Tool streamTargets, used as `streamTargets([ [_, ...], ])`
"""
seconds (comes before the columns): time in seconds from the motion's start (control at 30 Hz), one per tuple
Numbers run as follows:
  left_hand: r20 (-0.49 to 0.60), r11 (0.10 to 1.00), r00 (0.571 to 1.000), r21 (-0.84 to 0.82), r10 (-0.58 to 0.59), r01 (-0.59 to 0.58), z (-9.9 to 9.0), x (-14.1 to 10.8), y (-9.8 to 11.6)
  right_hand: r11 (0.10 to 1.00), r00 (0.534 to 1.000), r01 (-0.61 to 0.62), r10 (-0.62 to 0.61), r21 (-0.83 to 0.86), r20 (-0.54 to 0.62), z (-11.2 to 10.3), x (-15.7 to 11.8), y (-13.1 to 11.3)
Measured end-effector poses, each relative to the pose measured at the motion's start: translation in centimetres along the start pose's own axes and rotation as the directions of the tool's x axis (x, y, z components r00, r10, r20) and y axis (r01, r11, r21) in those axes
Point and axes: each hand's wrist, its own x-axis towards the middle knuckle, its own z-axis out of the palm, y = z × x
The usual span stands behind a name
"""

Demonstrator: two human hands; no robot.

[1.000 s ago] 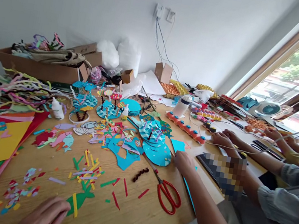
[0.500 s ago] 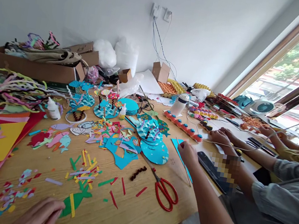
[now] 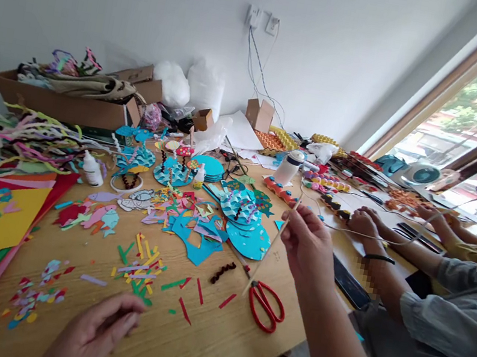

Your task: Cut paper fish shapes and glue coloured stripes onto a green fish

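Observation:
My right hand [image 3: 307, 245] is raised over the table's right part, its fingers closed on a thin wooden stick [image 3: 263, 265] that slants down to the left. The stick's lower end is near the red-handled scissors [image 3: 265, 308]. At the lower left, my left hand [image 3: 104, 324] is loosely curled above the wood, thumb and index finger apart, with no held object visible. Just beyond its fingertips are green, yellow and purple paper strips [image 3: 141, 266]. A dark curly pipe cleaner [image 3: 222, 273] and red strips [image 3: 200, 291] lie between my hands.
Coloured sheets [image 3: 5, 231] are stacked at left, below pipe cleaners [image 3: 19, 145]. Glue bottles [image 3: 92, 170], blue wave-decorated discs [image 3: 240, 209] and a capped bottle [image 3: 288, 167] stand farther back. At right are another person's hands [image 3: 367, 227] and a dark phone [image 3: 351, 284].
My right hand has lifted the stick off the table and tilted it. My left hand has moved right and up, its fingers loosened; the green paper fish is now out of sight.

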Motion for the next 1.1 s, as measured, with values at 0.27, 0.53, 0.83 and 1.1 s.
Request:
streamTargets([
  [0.27,0.038,0.982,0.982,-0.029,0.187,-0.186,2.4,2.5,5.4,0.936,0.971,-0.161,0.094,0.314,0.219,7.2,-5.3,0.2],
  [0.53,-0.028,0.968,0.968,0.032,0.248,-0.247,1.2,3.0,4.2,0.976,0.870,-0.141,0.042,0.167,0.491,10.4,-9.0,1.1],
  [0.83,-0.074,0.652,0.828,0.657,0.556,-0.379,-3.1,-1.3,0.5,0.911,0.667,0.321,-0.023,-0.260,0.745,11.7,-11.9,3.9],
  [1.1,0.136,0.248,0.789,0.906,0.600,-0.344,-1.0,-4.3,-4.2,0.835,0.542,0.462,0.003,-0.301,0.841,12.0,-13.5,6.6],
])
